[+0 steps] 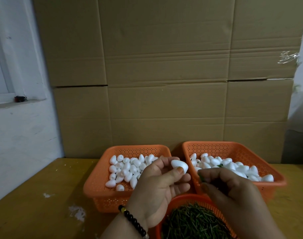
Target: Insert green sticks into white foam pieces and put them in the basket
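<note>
Three orange baskets [95, 187], left hand [157, 183] gripping one foam piece [179, 165], right hand [230, 190] pinching green sticks [201, 177]

Stick basket [190, 198] cut off by bottom edge; right hand [233, 192] fingers' hold hidden.

Matt white foam piece [179, 166], smooth-skinned; perforated orange plastic baskets [102, 187], faint sheen; corrugated brown cardboard [164, 75] behind, creased and dull; yellowish wooden tabletop [35, 204], scuffed; glossy black bead bracelet [133, 219].
</note>
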